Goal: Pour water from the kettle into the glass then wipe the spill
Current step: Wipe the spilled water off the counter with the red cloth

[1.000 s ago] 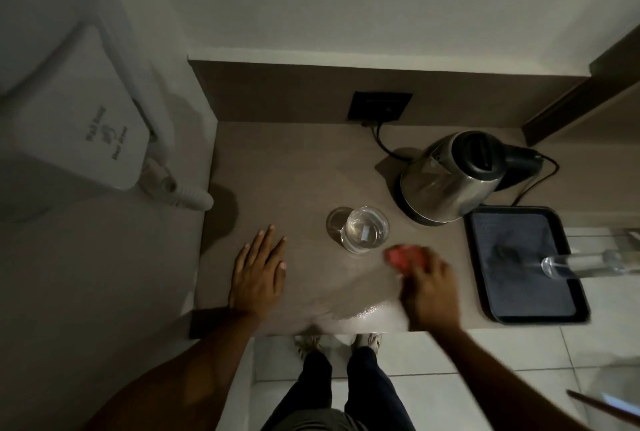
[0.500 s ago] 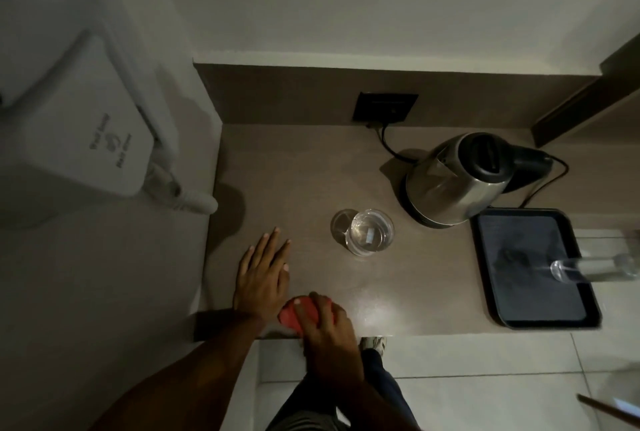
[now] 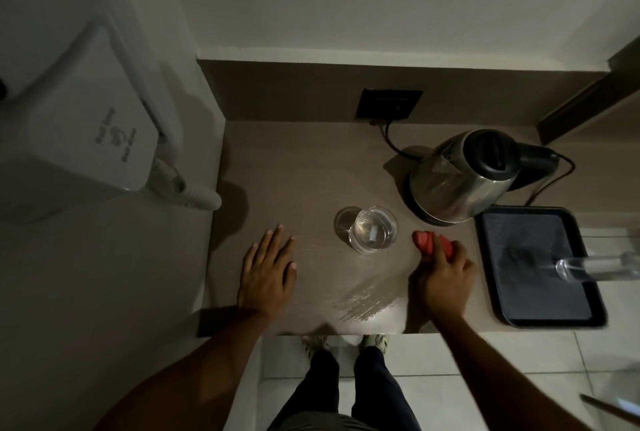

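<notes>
A clear glass (image 3: pixel 374 229) with water in it stands in the middle of the brown counter (image 3: pixel 304 167). The steel kettle (image 3: pixel 460 178) with a black lid sits on its base at the back right, spout toward the glass. My right hand (image 3: pixel 445 275) presses a red cloth (image 3: pixel 433 242) onto the counter just right of the glass, below the kettle. My left hand (image 3: pixel 268 271) lies flat with fingers spread, left of the glass. A wet streaked patch (image 3: pixel 363 304) shines near the front edge between my hands.
A black tray (image 3: pixel 540 316) lies at the right end of the counter with a clear bottle (image 3: pixel 595 266) over it. The kettle's cord runs to a black wall socket (image 3: pixel 389 103). A white wall-mounted unit (image 3: pixel 90 126) with a coiled hose hangs at the left.
My right hand swept the red cloth from beside the glass to the front edge next to my left hand, then back up to the right of the glass. My left hand stayed flat.
</notes>
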